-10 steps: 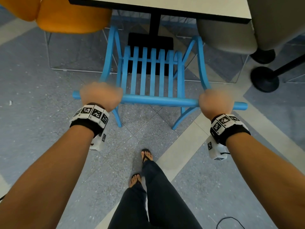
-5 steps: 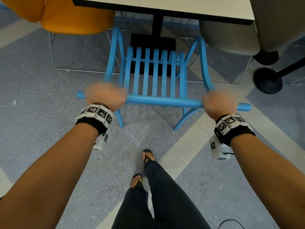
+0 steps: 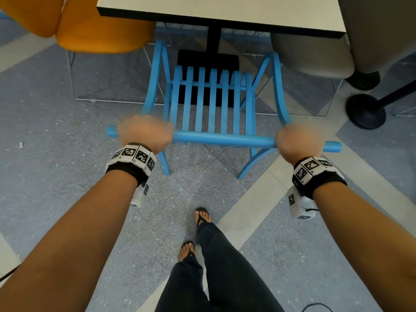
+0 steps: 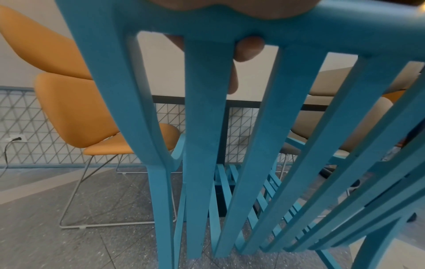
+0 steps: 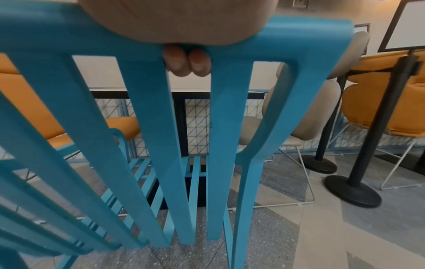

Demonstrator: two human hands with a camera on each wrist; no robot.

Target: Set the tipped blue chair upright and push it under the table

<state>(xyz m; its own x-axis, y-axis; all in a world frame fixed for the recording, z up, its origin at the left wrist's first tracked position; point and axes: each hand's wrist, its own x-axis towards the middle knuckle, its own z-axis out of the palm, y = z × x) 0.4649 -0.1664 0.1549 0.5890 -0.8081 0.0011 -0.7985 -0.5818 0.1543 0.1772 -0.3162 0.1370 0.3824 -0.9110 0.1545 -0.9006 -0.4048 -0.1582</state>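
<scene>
The blue slatted chair [image 3: 211, 102] stands upright on the floor, facing the white table [image 3: 225, 12], its seat front close to the table's black pedestal. My left hand [image 3: 145, 135] grips the left part of the top rail [image 3: 222, 140]. My right hand [image 3: 298, 143] grips the rail near its right end. In the left wrist view my fingertips [image 4: 249, 48] curl under the rail behind the back slats [image 4: 204, 145]. The right wrist view shows two fingertips [image 5: 186, 61] wrapped under the rail between slats.
An orange chair [image 3: 99, 25] stands left of the table and a beige chair [image 3: 315, 55] on the right. Two black stanchion bases [image 3: 365, 111] sit on the floor at far right. My feet [image 3: 202, 218] are on the grey tiled floor behind the chair.
The chair has slid forward toward the table with both hands on its top rail. My body and the view have followed it closer to the table.
</scene>
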